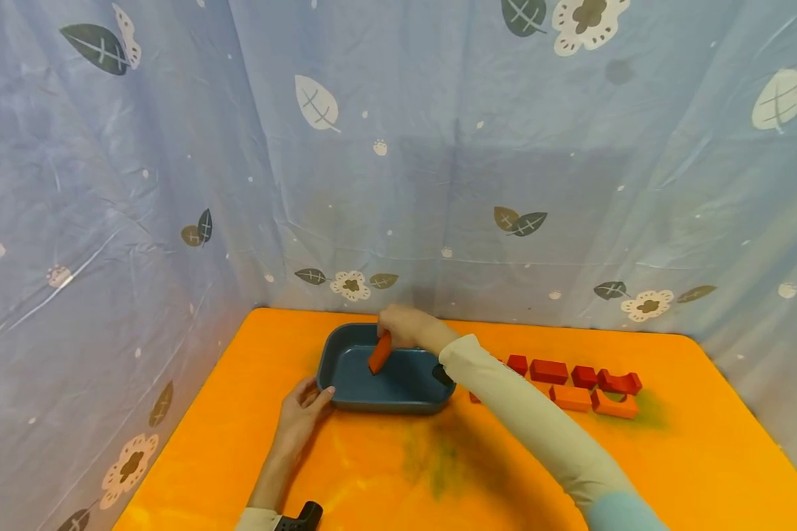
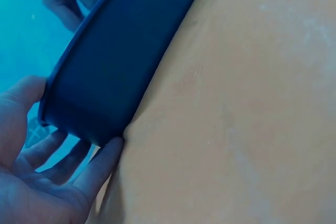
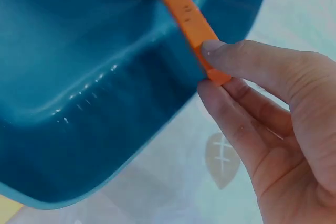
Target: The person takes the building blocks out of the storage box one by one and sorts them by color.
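Note:
A dark blue, rectangular plastic basin (image 1: 405, 380) with rounded corners stands on the table. At its near left corner my left hand (image 1: 297, 413) grips the wall, the thumb over the rim and the fingers against the outer side, as the left wrist view shows of the basin (image 2: 121, 51). Over the far side of the basin, my right hand (image 1: 406, 326) pinches one end of a long orange building block (image 3: 186, 22) between thumb and fingers. The block slants down into the basin; whether its lower end touches the floor I cannot tell.
Right of the basin lie several red and orange blocks in two rows, among them a long red block (image 1: 549, 371), an orange block (image 1: 570, 398) and an arched orange block (image 1: 615, 405). My right forearm hides part of them. A patterned curtain (image 1: 478, 184) hangs behind the orange tabletop (image 1: 372, 479).

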`<act>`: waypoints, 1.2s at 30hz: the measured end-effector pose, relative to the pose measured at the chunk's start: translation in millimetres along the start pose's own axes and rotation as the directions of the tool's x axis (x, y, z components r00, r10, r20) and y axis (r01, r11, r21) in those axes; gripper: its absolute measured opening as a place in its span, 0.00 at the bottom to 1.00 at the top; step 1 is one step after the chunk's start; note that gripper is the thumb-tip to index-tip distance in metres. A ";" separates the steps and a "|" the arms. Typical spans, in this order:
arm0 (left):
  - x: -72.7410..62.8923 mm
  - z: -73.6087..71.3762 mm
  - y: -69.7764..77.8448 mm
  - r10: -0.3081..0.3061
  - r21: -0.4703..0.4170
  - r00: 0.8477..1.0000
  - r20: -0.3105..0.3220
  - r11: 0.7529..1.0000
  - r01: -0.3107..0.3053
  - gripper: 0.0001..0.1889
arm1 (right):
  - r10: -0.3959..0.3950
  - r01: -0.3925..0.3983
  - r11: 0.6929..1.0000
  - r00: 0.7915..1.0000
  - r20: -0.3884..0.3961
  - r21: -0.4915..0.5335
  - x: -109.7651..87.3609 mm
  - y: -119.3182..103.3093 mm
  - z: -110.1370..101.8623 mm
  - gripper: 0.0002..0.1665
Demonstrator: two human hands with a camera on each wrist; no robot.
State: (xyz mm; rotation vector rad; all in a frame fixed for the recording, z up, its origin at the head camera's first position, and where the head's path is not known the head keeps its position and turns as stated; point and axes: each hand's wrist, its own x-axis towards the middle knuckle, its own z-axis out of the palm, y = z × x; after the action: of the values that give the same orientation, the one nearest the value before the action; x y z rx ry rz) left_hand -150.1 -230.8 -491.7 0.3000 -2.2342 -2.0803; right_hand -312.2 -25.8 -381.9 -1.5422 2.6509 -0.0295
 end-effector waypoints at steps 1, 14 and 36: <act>0.2 -0.2 0.1 0.000 0.002 1.000 -0.001 1.000 0.000 0.33 | 0.002 -0.002 1.000 1.000 -0.011 0.017 -2.9 -0.5 -1.5 0.11; -1.0 1.1 0.0 0.000 0.009 1.000 -0.005 1.000 0.000 0.32 | 0.160 -0.020 0.854 0.961 -0.227 0.520 -61.0 26.6 28.6 0.17; 0.7 0.9 0.1 -0.014 0.009 1.000 -0.012 1.000 0.014 0.32 | 0.568 -0.191 0.507 0.808 -0.159 0.840 -224.4 72.8 47.5 0.26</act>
State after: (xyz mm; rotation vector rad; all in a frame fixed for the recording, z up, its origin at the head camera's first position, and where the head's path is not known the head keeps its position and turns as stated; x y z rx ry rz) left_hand -151.0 -230.1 -491.8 0.3290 -2.2418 -2.0701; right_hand -261.4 206.2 -420.8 -0.6302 2.5362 -1.4687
